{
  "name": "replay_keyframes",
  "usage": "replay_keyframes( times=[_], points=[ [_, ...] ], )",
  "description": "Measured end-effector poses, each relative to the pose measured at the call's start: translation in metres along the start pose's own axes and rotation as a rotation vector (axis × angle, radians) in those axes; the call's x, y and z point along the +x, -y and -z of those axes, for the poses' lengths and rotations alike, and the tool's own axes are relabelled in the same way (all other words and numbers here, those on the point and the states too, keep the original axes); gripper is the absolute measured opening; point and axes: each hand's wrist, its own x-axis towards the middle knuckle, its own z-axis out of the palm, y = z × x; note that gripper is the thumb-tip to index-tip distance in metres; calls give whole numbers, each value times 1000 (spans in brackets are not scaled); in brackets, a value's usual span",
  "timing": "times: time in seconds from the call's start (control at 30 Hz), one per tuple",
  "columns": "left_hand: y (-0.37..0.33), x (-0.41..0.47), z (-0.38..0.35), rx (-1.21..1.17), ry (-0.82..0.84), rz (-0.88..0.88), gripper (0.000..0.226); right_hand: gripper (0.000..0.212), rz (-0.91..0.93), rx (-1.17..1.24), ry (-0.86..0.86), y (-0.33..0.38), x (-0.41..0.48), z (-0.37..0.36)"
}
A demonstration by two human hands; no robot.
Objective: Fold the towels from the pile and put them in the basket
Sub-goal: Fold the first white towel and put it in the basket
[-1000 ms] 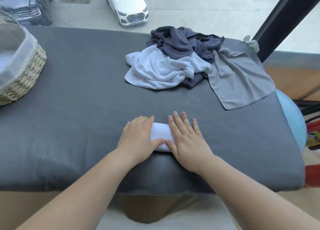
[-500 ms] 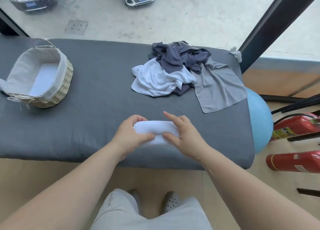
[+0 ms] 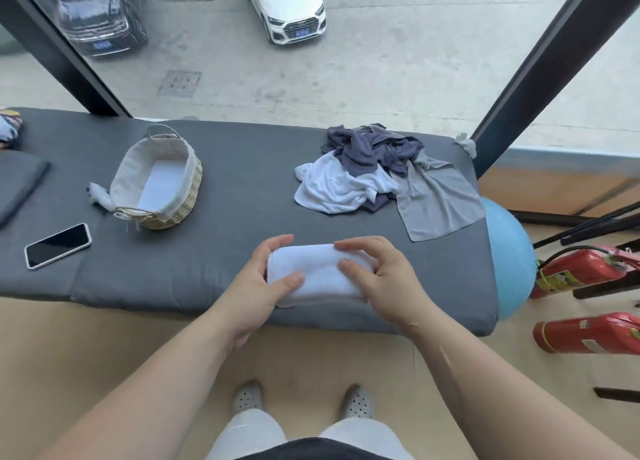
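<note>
Both hands grasp a folded towel (image 3: 317, 281) at the near edge of the grey padded worktop (image 3: 242, 189). The left hand (image 3: 254, 288) curls round its left end with the thumb on top. The right hand (image 3: 386, 281) curls round its right end, thumb also on top. Whether the towel rests on the pad or is lifted just off it cannot be told. The cloth-lined wicker basket (image 3: 188, 201) stands well apart to the left, and the pile (image 3: 363, 173) of white, dark blue and grey towels lies at the far right. A phone (image 3: 58, 245) lies face up near the basket. A blue ball (image 3: 509, 262) and two red extinguishers (image 3: 585, 269) sit on the floor to the right.
</note>
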Motion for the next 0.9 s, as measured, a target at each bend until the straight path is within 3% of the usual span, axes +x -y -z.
replay_keyframes(
  times=[0.33, 0.53, 0.77, 0.9],
  points=[
    [13, -6, 158, -87, -102, -173, 32, 21, -32, -97, 19, 43, 30, -152],
    [16, -15, 286, -30, -111, -140, 27, 43, -110, -62, 163, 77, 47, -262],
    [13, 11, 364, -81, -92, -74, 36, 32, -169, 187, 35, 102, 91, -325],
    [9, 40, 389, -57, -96, -40, 40, 17, -165, 185, 19, 98, 131, -344]
  ],
)
